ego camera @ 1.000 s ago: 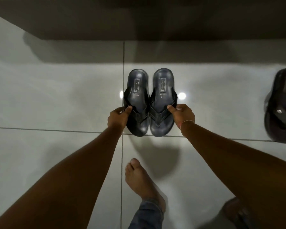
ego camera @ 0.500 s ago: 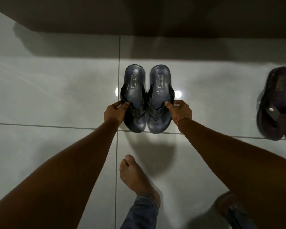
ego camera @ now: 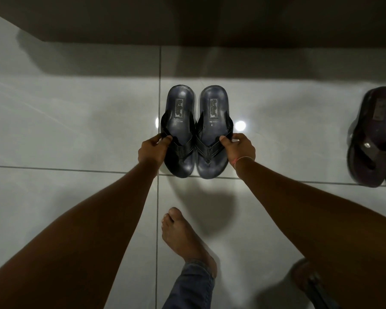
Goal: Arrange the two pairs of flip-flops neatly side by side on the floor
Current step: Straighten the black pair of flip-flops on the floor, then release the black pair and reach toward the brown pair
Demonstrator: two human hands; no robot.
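Nothing much is shifting: we are still pinching the blue pair (ego camera: 196, 132), left grip (ego camera: 153, 150) and right grip (ego camera: 237, 148) each holding a strap. The dark pair (ego camera: 374, 137) is lying well apart toward the floor's (ego camera: 76, 121) right edge, nearer our right hand, long axes roughly parallel.

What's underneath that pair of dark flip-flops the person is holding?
Pale glossy floor tiles, with a grout line beside the left flip-flop. The left hand and right hand pinch the straps. Whether the soles touch the floor is hidden.

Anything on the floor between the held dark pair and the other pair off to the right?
Nothing visible. Bare tile lies between the dark pair, held by left hand and right hand, and the brown pair.
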